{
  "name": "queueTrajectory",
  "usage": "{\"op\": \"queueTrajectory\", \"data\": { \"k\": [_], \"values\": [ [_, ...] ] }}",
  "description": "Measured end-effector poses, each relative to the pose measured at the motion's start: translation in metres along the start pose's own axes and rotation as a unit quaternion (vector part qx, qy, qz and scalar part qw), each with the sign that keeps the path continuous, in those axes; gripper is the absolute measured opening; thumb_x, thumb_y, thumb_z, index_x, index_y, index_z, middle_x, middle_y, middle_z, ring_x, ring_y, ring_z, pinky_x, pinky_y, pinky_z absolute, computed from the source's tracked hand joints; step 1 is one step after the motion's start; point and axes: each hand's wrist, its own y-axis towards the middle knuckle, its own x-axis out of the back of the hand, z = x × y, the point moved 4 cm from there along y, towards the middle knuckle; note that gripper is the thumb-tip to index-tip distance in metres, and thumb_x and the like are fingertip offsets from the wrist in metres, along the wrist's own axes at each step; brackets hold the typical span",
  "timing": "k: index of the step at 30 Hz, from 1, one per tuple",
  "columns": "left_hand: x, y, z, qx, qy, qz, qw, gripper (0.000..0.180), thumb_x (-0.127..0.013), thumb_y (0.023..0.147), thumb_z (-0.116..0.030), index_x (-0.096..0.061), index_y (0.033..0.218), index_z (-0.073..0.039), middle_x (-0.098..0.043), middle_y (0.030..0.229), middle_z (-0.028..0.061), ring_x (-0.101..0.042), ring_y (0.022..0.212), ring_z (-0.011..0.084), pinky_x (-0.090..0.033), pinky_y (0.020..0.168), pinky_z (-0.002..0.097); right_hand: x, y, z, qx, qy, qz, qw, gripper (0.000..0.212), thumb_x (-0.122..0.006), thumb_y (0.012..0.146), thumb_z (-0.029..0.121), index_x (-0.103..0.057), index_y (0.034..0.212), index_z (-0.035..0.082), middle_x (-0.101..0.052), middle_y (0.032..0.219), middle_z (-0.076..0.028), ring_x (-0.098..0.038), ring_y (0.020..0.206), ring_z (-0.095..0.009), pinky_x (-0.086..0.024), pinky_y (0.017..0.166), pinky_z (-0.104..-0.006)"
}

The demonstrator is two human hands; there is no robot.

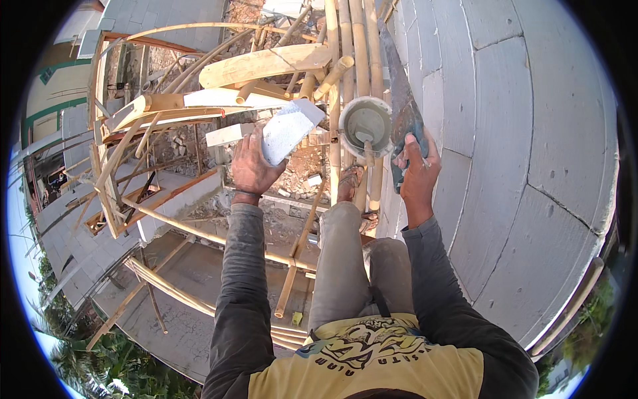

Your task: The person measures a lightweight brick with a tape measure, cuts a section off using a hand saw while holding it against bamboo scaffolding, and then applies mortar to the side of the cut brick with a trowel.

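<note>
My left hand (pixel 254 165) is closed on a cut piece of light grey-white building block (pixel 291 132), held out over the drop beside the scaffold. My right hand (pixel 420 173) grips the teal handle of a hand saw (pixel 403 96), whose broad, stained blade points away from me along the wall. Between my hands stands a round bucket (pixel 343 124) on the bamboo poles, with wet grey mortar inside. A trowel (pixel 365 135) rests in that bucket, its handle leaning over the near rim.
Bamboo poles (pixel 359 50) run lengthwise under my sandaled feet. A pale block wall (pixel 492 126) rises close on the right. Ahead on the left are a wooden plank (pixel 266 65), another white block (pixel 229 135) and bamboo framing. Rubble and a concrete floor (pixel 166 302) lie far below.
</note>
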Motion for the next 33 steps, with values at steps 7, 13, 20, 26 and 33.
{"op": "queueTrajectory", "data": {
  "k": [7, 13, 20, 26, 33],
  "values": [
    [-0.054, 0.007, -0.110, -0.187, -0.089, 0.156, 0.966, 0.088, -0.086, 0.063, -0.031, -0.049, 0.139, -0.006, -0.061, 0.117, 0.0157, -0.060, 0.110, 0.0353, -0.048, 0.096, 0.0475, 0.111, -0.069, -0.050, -0.062, -0.162, -0.116, 0.978, 0.051, -0.065, 0.098, 0.018, -0.051, 0.141, -0.005, -0.066, 0.096, -0.006, -0.058, 0.072, -0.010, -0.049, 0.064, -0.0271],
    [-0.162, -0.068, -0.165, -0.259, -0.106, 0.294, 0.914, 0.092, -0.087, 0.061, -0.031, -0.049, 0.140, -0.006, -0.061, 0.117, 0.0146, -0.058, 0.110, 0.0343, -0.044, 0.099, 0.0459, 0.176, -0.139, -0.120, -0.013, -0.337, -0.149, 0.930, 0.047, -0.062, 0.100, 0.018, -0.053, 0.138, -0.009, -0.061, 0.088, -0.008, -0.054, 0.075, -0.012, -0.044, 0.066, -0.0284],
    [-0.293, -0.156, -0.156, -0.280, -0.142, 0.288, 0.905, 0.087, -0.083, 0.064, -0.029, -0.047, 0.142, -0.008, -0.060, 0.125, 0.0160, -0.055, 0.114, 0.0353, -0.037, 0.105, 0.0486, 0.215, -0.178, -0.173, -0.010, -0.409, -0.161, 0.898, 0.043, -0.061, 0.102, 0.019, -0.056, 0.136, -0.006, -0.058, 0.077, -0.001, -0.049, 0.061, -0.007, -0.045, 0.055, -0.0257],
    [-0.384, -0.153, -0.128, -0.284, -0.104, 0.270, 0.914, 0.081, -0.078, 0.070, -0.026, -0.046, 0.143, -0.011, -0.058, 0.128, 0.0152, -0.054, 0.118, 0.0348, -0.036, 0.106, 0.0499, 0.232, -0.163, -0.244, -0.190, -0.329, -0.154, 0.912, 0.047, -0.059, 0.102, 0.028, -0.058, 0.132, -0.008, -0.065, 0.114, -0.024, -0.062, 0.107, -0.034, -0.048, 0.092, -0.0402],
    [-0.460, -0.135, -0.135, -0.302, -0.090, 0.250, 0.916, 0.081, -0.079, 0.069, -0.021, -0.046, 0.142, -0.011, -0.058, 0.130, 0.0136, -0.052, 0.123, 0.0349, -0.036, 0.105, 0.0498, 0.268, -0.153, -0.342, -0.061, -0.441, -0.186, 0.876, 0.043, -0.062, 0.101, 0.028, -0.063, 0.128, -0.005, -0.071, 0.108, -0.024, -0.070, 0.098, -0.028, -0.052, 0.089, -0.0374]
  ]
}}
